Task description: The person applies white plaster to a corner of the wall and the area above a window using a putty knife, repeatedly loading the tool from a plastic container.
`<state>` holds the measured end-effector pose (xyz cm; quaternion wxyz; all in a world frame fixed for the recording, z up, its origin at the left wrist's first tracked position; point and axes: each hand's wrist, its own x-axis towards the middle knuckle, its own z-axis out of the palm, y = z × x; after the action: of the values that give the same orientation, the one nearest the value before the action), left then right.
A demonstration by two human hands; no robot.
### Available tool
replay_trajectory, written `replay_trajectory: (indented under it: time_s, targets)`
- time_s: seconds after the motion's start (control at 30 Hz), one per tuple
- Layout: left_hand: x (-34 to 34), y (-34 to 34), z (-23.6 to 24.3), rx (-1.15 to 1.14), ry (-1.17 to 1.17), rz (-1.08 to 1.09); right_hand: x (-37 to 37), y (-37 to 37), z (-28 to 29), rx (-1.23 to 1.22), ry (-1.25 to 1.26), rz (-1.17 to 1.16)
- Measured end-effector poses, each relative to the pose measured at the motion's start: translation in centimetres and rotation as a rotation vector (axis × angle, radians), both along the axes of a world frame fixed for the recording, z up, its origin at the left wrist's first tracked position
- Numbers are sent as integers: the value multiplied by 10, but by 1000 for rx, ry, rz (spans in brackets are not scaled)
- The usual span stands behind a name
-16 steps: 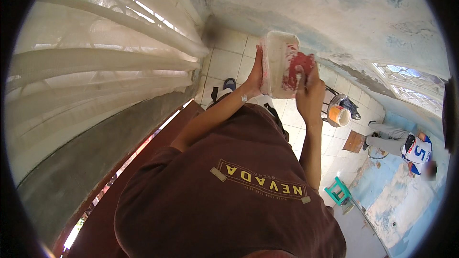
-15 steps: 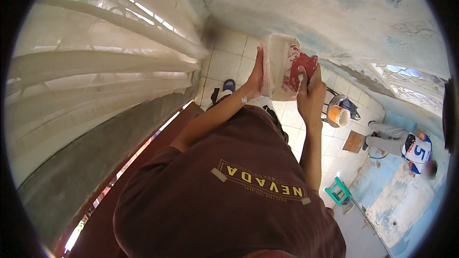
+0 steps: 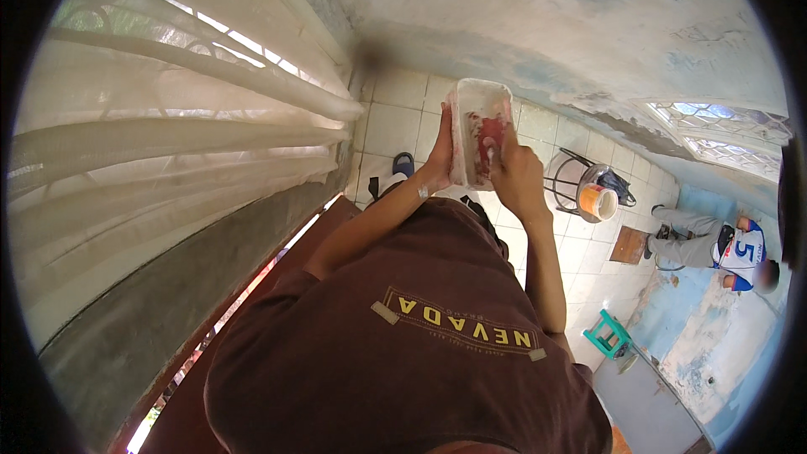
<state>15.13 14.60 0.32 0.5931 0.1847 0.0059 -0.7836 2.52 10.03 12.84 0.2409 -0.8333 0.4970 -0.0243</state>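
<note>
A white rectangular tub [image 3: 483, 97], smeared with pale paste, is held out above my lap. My left hand [image 3: 436, 160] grips its left wall, fingers stretched along the outside. In my right hand [image 3: 519, 175] is a red putty scraper [image 3: 489, 134], its flat blade coated with white paste. The blade lies inside the tub, against the inner side, and my fingers cover its near end.
Sheer curtains [image 3: 185, 130] hang at the left; a patchy plastered wall [image 3: 538, 17] runs along the far side. To the right stand a round stool [image 3: 565, 181], an orange-and-white bucket [image 3: 597, 201] and a green stool [image 3: 607, 334]. Another person [image 3: 731, 252] stands by the blue wall.
The scraper has moved left and down into the tub, and my right hand with it. The tub has turned to a steeper tilt and shifted slightly nearer. The other person's arms have moved.
</note>
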Motion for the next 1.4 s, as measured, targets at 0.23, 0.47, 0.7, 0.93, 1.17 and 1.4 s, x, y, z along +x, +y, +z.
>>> replay_trajectory:
  time_s: [0.23,0.47,0.7,0.93,1.17,1.4]
  targets:
    - [-5,1,7,-40,-79,9,11,5,9,-76,-8,100]
    - [0,8,6,-86,-7,47,3,15,9,-37,-143,6]
    - [12,13,13,-103,13,95,12,16,41,-35,-369,-146]
    - [19,17,0,-26,-86,51,10,10,-11,-45,-155,61]
    - [17,11,-3,-21,-174,146,15,15,-3,-76,-605,-96]
    - [20,3,-7,93,-369,183,21,43,-16,-182,-622,-46]
